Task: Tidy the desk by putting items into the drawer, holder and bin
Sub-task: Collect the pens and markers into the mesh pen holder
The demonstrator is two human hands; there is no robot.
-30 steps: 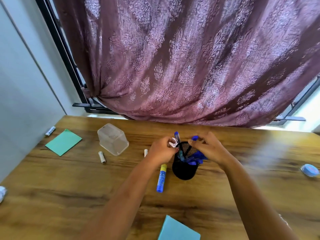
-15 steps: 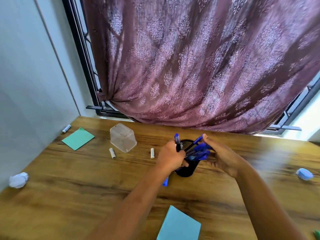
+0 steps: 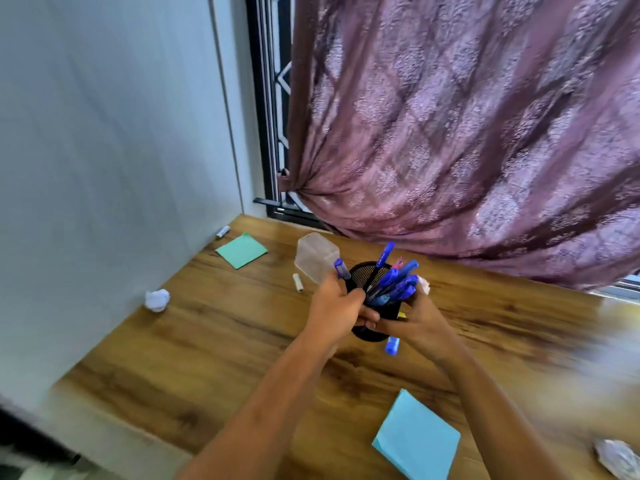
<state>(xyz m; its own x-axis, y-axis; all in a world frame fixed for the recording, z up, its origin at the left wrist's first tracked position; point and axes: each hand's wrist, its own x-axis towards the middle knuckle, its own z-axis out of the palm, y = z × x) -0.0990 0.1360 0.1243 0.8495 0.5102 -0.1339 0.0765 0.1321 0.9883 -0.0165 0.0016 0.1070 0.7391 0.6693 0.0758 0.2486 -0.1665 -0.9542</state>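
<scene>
Gripping the black mesh holder [image 3: 369, 336] dead centre of the frame from both sides. Curling the left hand [image 3: 341, 306] round its left wall and wrapping the right hand [image 3: 420, 320] round the right wall and lower part, so both clamped on it, fingers nearly meeting at the front.

Probably bracing it like this because of the fat bunch of blue pens [image 3: 394, 282] fanning out toward the upper right and making the whole thing top-heavy. Also pinning one capped blue pen [image 3: 342, 269] upright with the left hand, just outside the rim, likely lining it up to drop in with the rest.

Tipping the holder slightly toward the camera, by the looks of it. Not managing to tell lifted from resting on the bench [image 3: 225, 341], honestly.

Leaving a blue marker [image 3: 392, 345] lying right at the holder's base, partly hidden below the right hand. Guessing that one for the next grab.

Plenty waiting elsewhere:
- clear plastic tub [image 3: 315, 256] just behind the left hand
- small white cylinder [image 3: 298, 282] beside the tub
- green note [image 3: 241, 250] toward the upper left
- paper ball [image 3: 157, 299] at the left edge of the bench
- another paper ball [image 3: 424, 284] peeking out behind the pens
- blue note pad [image 3: 417, 441] at the bottom
- crumpled wad [image 3: 618, 457] in the bottom right corner

Figuring paper balls for the bin and notes for the drawer, though seeing neither bin nor drawer anywhere in frame.
</scene>
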